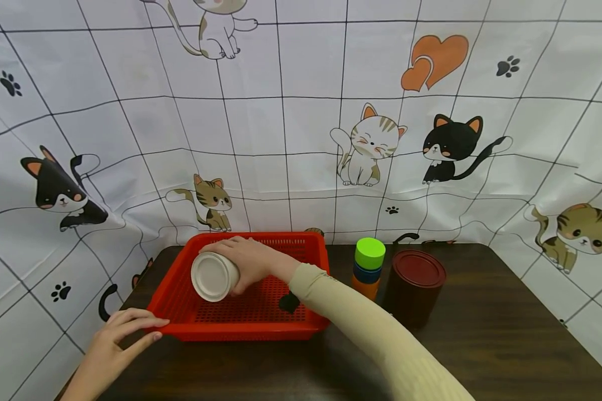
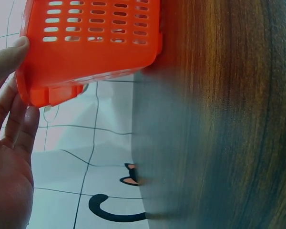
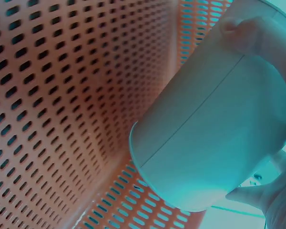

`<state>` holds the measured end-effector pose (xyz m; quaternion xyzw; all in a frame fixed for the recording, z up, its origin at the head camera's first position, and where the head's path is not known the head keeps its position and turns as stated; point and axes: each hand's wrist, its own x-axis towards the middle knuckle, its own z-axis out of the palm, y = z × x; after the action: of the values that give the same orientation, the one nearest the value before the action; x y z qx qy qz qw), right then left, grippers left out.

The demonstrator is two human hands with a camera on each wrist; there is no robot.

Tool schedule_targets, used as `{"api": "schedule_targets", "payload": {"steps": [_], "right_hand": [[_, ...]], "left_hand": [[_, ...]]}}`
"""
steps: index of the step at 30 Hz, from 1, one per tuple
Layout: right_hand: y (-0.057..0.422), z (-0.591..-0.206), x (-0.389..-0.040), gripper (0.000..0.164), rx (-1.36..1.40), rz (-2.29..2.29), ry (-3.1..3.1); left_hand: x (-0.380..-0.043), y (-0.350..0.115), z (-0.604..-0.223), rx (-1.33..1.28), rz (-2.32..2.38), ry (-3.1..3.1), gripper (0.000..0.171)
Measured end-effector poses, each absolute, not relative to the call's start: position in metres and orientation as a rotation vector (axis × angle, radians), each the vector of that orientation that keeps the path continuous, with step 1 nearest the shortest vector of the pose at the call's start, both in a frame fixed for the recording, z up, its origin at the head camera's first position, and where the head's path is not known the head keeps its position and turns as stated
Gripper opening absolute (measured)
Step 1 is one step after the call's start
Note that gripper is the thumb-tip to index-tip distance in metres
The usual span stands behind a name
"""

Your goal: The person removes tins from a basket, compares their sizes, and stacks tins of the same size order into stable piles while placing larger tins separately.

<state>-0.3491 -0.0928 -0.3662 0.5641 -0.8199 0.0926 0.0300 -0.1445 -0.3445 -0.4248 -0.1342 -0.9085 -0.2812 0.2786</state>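
Note:
A red plastic basket [image 1: 241,335] with slotted walls stands on the dark wooden table. Over its left half, my right hand [image 1: 253,262] grips a white canister [image 1: 213,277] around its side, fingers over the top. The canister is tilted, one round end facing the head camera. In the right wrist view the canister [image 3: 205,114] has its lower edge close to the slotted basket wall [image 3: 62,95]. My left hand [image 1: 112,342] pinches the basket's front left corner; the left wrist view has the thumb and fingers [image 2: 9,119] on either side of the rim.
Right of the basket stand a cylinder in green, dark blue and orange [image 1: 369,255] and a brown canister [image 1: 416,287] with a dark red lid. A small dark patch [image 1: 289,302] shows in the basket beside the right sleeve. A cat-print sheet [image 1: 301,139] hangs behind the table.

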Motion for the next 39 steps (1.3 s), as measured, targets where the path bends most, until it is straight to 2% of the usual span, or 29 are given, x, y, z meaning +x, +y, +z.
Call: {"api": "schedule_targets", "payload": {"steps": [7, 13, 24, 30, 39], "right_hand": [[-0.082, -0.358, -0.355, 0.103, 1.715, 0.475, -2.516], [-0.075, -0.355, -0.357, 0.109, 1.691, 0.677, -2.473], [-0.064, -0.342, -0.351, 0.112, 1.624, 0.962, -2.414], [-0.057, -0.322, -0.347, 0.112, 1.608, 1.244, -2.360], [-0.036, -0.284, -0.333, 0.112, 1.408, 1.479, -2.358]], "left_hand": [[-0.146, -0.345, -0.426, -0.378, -0.763, -2.442, 0.038], [-0.146, -0.343, -0.426, -0.390, -0.763, -2.440, 0.038], [-0.141, -0.346, -0.430, -0.360, -0.752, -2.466, 0.037], [-0.141, -0.346, -0.428, -0.319, -0.726, -2.502, 0.034], [-0.143, -0.345, -0.423, -0.354, -0.716, -2.491, 0.035]]}}
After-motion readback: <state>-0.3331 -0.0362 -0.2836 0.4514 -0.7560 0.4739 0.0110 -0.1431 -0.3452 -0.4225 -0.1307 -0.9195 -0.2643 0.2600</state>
